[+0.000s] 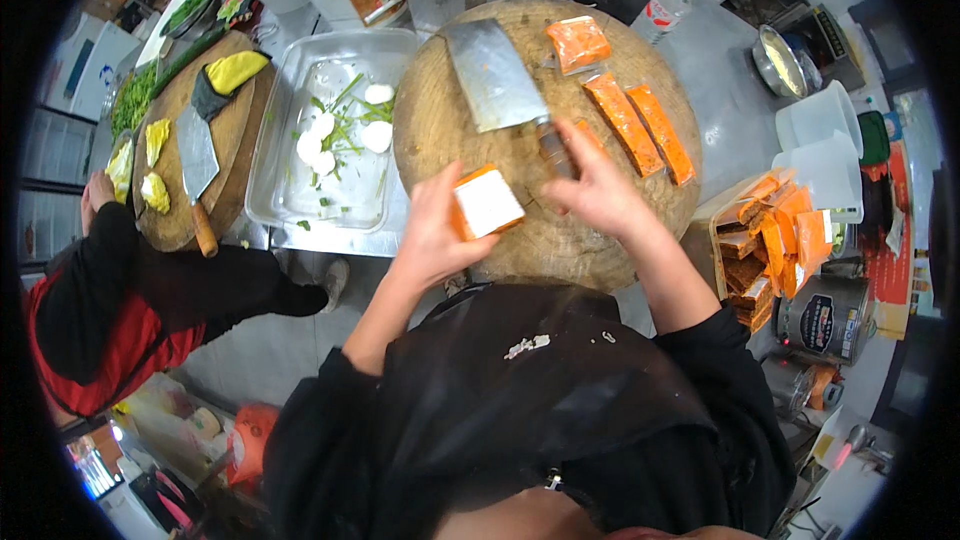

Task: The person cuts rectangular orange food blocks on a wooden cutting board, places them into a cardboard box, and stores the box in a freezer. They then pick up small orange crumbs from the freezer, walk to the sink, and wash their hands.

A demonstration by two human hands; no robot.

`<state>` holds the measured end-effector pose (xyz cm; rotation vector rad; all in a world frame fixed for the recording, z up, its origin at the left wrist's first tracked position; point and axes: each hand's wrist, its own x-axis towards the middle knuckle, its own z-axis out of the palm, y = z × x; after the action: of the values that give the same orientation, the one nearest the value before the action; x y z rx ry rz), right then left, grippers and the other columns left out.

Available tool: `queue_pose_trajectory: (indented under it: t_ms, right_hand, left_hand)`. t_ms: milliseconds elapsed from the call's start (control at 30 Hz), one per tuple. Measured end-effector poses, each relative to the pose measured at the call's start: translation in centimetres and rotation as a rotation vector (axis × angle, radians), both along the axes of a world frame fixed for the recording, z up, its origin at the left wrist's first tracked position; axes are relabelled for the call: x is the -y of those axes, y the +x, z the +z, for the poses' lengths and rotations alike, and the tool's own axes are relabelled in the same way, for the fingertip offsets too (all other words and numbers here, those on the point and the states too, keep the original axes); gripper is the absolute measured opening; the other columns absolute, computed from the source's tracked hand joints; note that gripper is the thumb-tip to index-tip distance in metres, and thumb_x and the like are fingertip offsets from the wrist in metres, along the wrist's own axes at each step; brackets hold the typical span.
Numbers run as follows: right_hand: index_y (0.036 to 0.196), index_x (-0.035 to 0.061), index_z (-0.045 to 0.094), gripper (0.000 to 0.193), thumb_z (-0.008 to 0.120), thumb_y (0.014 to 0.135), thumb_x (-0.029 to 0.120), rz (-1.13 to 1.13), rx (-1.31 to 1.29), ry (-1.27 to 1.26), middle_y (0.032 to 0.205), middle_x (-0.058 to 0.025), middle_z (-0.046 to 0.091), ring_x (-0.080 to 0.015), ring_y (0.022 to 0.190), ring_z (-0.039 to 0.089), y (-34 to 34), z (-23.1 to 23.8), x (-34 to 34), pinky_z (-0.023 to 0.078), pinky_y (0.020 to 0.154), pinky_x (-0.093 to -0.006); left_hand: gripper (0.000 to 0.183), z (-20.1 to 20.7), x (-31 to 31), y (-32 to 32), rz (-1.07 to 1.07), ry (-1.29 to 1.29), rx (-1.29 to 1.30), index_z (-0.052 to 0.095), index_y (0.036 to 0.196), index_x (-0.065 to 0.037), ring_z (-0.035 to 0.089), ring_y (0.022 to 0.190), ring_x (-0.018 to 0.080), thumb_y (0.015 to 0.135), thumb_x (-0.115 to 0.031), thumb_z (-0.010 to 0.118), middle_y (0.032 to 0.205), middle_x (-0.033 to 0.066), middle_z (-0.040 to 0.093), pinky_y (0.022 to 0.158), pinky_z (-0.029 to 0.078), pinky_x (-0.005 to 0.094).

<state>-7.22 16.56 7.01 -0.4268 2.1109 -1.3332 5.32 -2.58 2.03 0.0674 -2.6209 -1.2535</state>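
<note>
My left hand (435, 230) is closed around a small orange packet (488, 204) with a white label facing up, held over the near left part of a round wooden chopping board (430, 110). At the dark handle of a cleaver (497, 75) is my right hand (605, 185), its fingers and thumb about the handle. The cleaver's broad blade lies flat on the board, pointing away to the left. Right of it are a squarish orange packet (578, 44) and two long orange packets, one (622, 125) beside the other (662, 135). Another orange piece is partly hidden by my right fingers.
A clear tray (265, 175) with white pieces and green stalks stands left of the board. Beyond it are another board (240, 130), a second cleaver (197, 152) and a co-worker (110, 280). At right stand a container heaped with orange packets (785, 235), a bottle (668, 8) and translucent tubs (820, 130).
</note>
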Motion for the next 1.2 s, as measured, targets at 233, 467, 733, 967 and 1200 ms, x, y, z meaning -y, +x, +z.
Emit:
queue_pose_trajectory:
  t_ms: [233, 467, 733, 967, 1200]
  right_hand:
    - [0.133, 0.0052, 0.041, 0.067, 0.062, 0.069, 0.002, 0.346, -0.690, 0.437, 0.121, -0.0193, 0.053, -0.0321, 0.113, 0.051, 0.5, 0.1, -0.5, 0.043, 0.093, -0.0393]
    - [0.132, 0.0171, 0.043, 0.071, 0.068, 0.066, 0.008, 0.771, -1.036, 0.694, 0.129, -0.0111, 0.046, -0.0293, 0.120, 0.042, -2.6, -0.4, -1.3, 0.034, 0.099, -0.0452]
    - [0.142, 0.0032, 0.026, 0.092, 0.077, 0.066, 0.009, -0.001, -0.072, -0.448, 0.133, -0.0139, 0.044, -0.0226, 0.118, 0.047, -1.3, 4.1, -6.3, 0.042, 0.096, -0.0353]
    - [0.141, 0.0000, 0.025, 0.087, 0.075, 0.070, 0.000, -0.269, -0.046, -0.469, 0.130, -0.0154, 0.046, -0.0205, 0.117, 0.048, 2.0, 5.5, -11.2, 0.039, 0.099, -0.0333]
    - [0.139, 0.0042, 0.033, 0.089, 0.080, 0.065, 0.018, -0.290, -0.426, -0.133, 0.131, -0.0194, 0.042, -0.0292, 0.120, 0.045, 7.3, 5.0, -18.2, 0.039, 0.099, -0.0349]
  left_hand:
    - [0.072, 1.5, 4.4, 2.4, 0.061, 1.336, -0.013, 0.034, 0.136, 0.003, 0.047, 0.120, 0.0219, 0.074, -0.010, 0.069, 0.130, 0.0137, 0.048, 0.102, 0.036, 0.0353]
    - [0.070, 2.9, 1.9, -0.9, -0.224, 1.474, 0.045, 0.035, 0.134, 0.002, 0.047, 0.118, 0.0239, 0.075, -0.020, 0.066, 0.127, 0.0134, 0.049, 0.104, 0.035, 0.0379]
    - [0.072, 5.1, -4.2, -5.7, -0.315, 1.535, 0.313, 0.031, 0.140, -0.010, 0.039, 0.125, 0.0198, 0.075, -0.015, 0.061, 0.133, 0.0057, 0.041, 0.103, 0.034, 0.0386]
    - [0.081, 5.2, -12.9, -8.5, -0.693, 1.425, 0.397, 0.022, 0.144, -0.014, 0.044, 0.120, 0.0212, 0.074, -0.010, 0.062, 0.136, 0.0066, 0.038, 0.094, 0.044, 0.0398]
    - [0.100, 3.4, -20.6, -7.4, -0.861, 0.705, 0.265, 0.013, 0.144, -0.005, 0.036, 0.125, 0.0288, 0.060, -0.001, 0.068, 0.133, 0.0173, 0.032, 0.101, 0.035, 0.0373]
